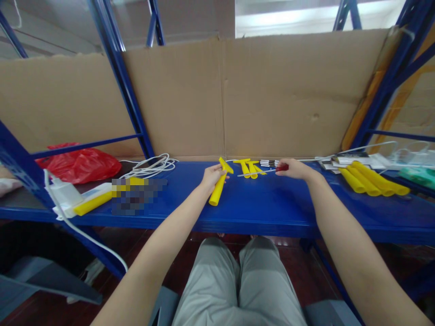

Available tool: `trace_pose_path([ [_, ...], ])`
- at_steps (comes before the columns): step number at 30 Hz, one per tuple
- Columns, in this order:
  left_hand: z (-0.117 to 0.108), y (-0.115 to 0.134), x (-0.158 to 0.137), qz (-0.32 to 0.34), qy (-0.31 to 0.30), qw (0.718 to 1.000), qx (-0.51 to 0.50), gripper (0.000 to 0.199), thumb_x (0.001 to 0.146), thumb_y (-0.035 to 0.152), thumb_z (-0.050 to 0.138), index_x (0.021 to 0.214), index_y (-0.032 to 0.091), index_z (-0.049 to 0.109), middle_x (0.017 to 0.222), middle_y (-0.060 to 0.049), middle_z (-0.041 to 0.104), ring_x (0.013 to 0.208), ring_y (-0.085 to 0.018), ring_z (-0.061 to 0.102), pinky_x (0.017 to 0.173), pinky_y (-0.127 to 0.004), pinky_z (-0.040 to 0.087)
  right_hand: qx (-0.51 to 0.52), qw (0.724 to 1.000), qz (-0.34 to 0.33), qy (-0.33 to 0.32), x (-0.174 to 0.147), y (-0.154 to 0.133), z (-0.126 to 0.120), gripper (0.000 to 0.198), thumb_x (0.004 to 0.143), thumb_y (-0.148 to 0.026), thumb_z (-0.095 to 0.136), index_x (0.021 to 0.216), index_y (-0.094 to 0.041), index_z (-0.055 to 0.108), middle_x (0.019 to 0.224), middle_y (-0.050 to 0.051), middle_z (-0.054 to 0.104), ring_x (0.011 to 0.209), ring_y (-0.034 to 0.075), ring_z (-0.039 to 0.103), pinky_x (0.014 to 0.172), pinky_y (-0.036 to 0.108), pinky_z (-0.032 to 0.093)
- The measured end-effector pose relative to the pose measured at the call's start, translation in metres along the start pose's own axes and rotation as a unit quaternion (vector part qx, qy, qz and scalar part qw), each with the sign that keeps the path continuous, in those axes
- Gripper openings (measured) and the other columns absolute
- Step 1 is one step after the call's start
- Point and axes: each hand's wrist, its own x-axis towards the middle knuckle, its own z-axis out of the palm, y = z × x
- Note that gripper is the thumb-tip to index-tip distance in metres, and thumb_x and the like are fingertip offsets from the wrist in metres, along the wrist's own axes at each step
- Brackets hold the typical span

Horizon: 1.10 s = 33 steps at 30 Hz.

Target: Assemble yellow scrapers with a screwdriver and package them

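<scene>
My left hand [212,176] is closed around a yellow T-shaped handle [217,192], its crosspiece up and its round shaft slanting toward me. In my right hand [291,168] is a screwdriver [281,168] with a dark red grip, and its long thin metal shank points left across the bench. Behind the shank lie several more yellow T-shaped handles [250,168] in a small group. Just left of my right hand is a cluster of small black-and-white pieces [269,163], too small to name.
Several yellow tubes [369,179] lie at right on the blue bench [272,203], by white packets. At left are a red plastic bag [81,163], coiled white cable [152,165], a white adapter [66,192] and another yellow tube [93,203]. Cardboard [272,95] stands along the back.
</scene>
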Motion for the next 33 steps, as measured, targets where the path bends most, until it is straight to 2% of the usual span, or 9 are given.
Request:
trace_pose_path([
  [4,-0.001,0.0,-0.001,-0.001,-0.01,1.0,0.009,0.037,0.074,0.0,0.063,0.109,0.012,0.066,0.082,-0.006,0.072,0.051,-0.01,0.063,0.044,-0.017,0.044,0.026,0.998,-0.012,0.059,-0.001,-0.013,0.001,0.026,0.073,-0.043,0.064,0.087,-0.021,0.064,0.083,0.006,0.071,0.079,0.022,0.063,0.07,0.033,0.047],
  [9,0.0,0.0,-0.002,0.001,-0.02,0.999,0.03,0.046,0.072,0.001,0.065,0.117,0.011,0.064,0.09,-0.009,0.073,0.051,-0.011,0.064,0.043,-0.017,0.044,-0.011,0.995,0.005,0.095,-0.004,-0.027,-0.002,0.018,0.075,-0.037,0.063,0.086,-0.023,0.061,0.089,0.005,0.071,0.085,0.024,0.064,0.075,0.036,0.043],
  [17,0.002,-0.001,-0.005,-0.003,-0.043,0.998,0.037,0.044,0.073,-0.001,0.063,0.116,0.01,0.064,0.092,-0.011,0.073,0.052,-0.01,0.063,0.044,-0.016,0.045,-0.033,0.995,-0.009,0.091,-0.005,-0.035,0.001,0.015,0.075,-0.036,0.063,0.083,-0.023,0.06,0.088,0.004,0.072,0.083,0.023,0.064,0.074,0.035,0.04],
  [26,0.004,-0.001,-0.007,-0.006,-0.051,0.997,0.05,0.042,0.076,-0.001,0.059,0.116,0.01,0.064,0.089,-0.01,0.073,0.052,-0.01,0.064,0.042,-0.016,0.043,-0.009,0.996,-0.008,0.083,-0.006,-0.038,0.002,0.015,0.073,-0.035,0.064,0.082,-0.024,0.059,0.09,0.004,0.072,0.083,0.023,0.064,0.071,0.033,0.041],
  [33,0.003,-0.003,-0.005,0.004,-0.072,0.996,0.043,0.044,0.072,0.002,0.067,0.114,0.011,0.066,0.088,-0.01,0.073,0.053,-0.011,0.064,0.044,-0.017,0.043,-0.011,0.996,-0.012,0.089,-0.006,-0.038,0.002,0.015,0.073,-0.036,0.064,0.082,-0.024,0.059,0.089,0.004,0.072,0.084,0.024,0.064,0.073,0.035,0.041],
])
